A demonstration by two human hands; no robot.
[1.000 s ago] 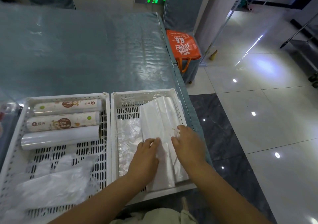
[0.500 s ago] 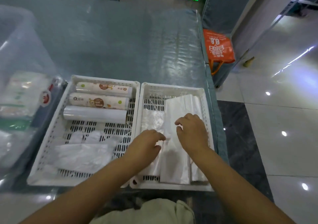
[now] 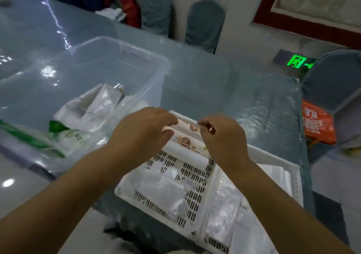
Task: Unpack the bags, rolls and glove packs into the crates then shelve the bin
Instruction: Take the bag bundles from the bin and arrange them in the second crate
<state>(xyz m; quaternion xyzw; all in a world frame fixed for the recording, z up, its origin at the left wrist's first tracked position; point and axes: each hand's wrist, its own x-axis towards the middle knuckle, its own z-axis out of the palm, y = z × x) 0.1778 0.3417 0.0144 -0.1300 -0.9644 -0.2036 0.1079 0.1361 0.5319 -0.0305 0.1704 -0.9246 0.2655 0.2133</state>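
My left hand [image 3: 142, 132] and my right hand [image 3: 222, 138] hover side by side over the far end of the left white crate [image 3: 209, 191], fingers loosely curled, nothing visibly held. Under them lie printed rolls [image 3: 187, 142] and a plain white roll [image 3: 187, 154]. Clear glove packs [image 3: 162, 187] fill the crate's near half. The right white crate [image 3: 293, 175] holds folded plastic bags [image 3: 254, 224]. The clear bin [image 3: 136, 48] stands to the left with white packs [image 3: 101, 105] and a green-printed pack [image 3: 66, 136] inside.
Everything sits on a blue-grey table [image 3: 214, 81] under a clear cover; its right edge runs just beyond the right crate. An orange bag [image 3: 316, 124] lies on a covered chair at the right. More covered chairs [image 3: 205, 25] stand behind the table.
Both hands left the bags in the right crate and moved left and away, over the rolls in the left crate. My view swung left, bringing the clear bin into sight.
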